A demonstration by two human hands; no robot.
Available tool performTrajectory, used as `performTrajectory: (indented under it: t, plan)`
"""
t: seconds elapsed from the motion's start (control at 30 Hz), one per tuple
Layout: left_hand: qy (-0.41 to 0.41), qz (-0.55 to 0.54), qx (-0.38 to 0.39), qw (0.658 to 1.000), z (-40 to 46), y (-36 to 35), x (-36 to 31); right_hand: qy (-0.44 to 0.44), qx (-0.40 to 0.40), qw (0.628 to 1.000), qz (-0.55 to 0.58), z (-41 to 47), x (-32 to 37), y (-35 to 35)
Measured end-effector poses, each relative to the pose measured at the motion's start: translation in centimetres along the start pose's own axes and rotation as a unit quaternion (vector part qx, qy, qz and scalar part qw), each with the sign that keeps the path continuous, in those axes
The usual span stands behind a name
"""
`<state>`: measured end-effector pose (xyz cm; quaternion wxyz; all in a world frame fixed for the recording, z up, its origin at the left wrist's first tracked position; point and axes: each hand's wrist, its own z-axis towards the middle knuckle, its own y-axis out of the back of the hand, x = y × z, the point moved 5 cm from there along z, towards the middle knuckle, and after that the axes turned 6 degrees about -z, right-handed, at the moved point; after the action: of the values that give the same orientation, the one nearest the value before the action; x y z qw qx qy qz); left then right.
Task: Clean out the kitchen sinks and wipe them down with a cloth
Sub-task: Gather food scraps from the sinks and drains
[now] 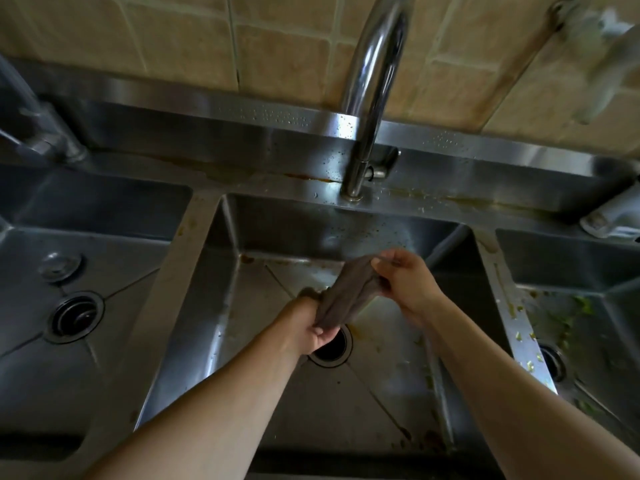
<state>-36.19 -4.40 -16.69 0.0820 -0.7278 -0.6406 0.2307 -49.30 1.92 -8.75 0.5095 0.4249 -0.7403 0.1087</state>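
Both forearms reach in from six o'clock, the left hand point(311, 327) and right hand point(403, 278) each clamped on an end of the brown cloth point(346, 296) above the middle sink point(228, 306); wringing there risks dirty drips re-soiling it.

Bare forearms, no sleeves visible

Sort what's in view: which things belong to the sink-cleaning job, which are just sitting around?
Job:
- cloth, held by left hand and right hand
- middle sink, stained
- right sink, green food scraps inside
- left sink

Just there:
- tap, no water visibly running
- tiled wall
- pale fitting at far right, unclear what it is
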Motion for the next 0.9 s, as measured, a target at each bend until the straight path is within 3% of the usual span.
performTrajectory:
  t: [0.17,0.3,0.4,0.63,0.77,0.9]
  plan:
    - [-0.039,0.055,0.006,0.998,-0.5,1.1,0.9,-0.057,-0.057,0.992,0.094,1.4,-5.5,-1.6]
    - [0.003,0.068,0.028,0.997,-0.2,0.8,1.6,-0.138,0.087,0.946,0.282,0.7,-8.5,-5.2]
    - [0.015,0.129,0.051,0.99,-0.2,0.6,1.7,-0.172,0.167,0.91,0.34,0.5,-8.8,-6.2]
    - [0.021,0.118,-0.001,0.993,0.8,2.4,0.8,-0.07,0.056,0.961,0.262,2.6,-7.3,-4.6]
    - [0.075,0.083,0.081,0.99,1.5,1.0,1.2,-0.002,0.035,0.986,0.162,2.9,-7.1,-4.6]
    - [0.015,0.075,-0.01,0.997,4.7,0.4,1.0,0.013,-0.03,0.996,0.085,3.0,-8.6,-5.1]
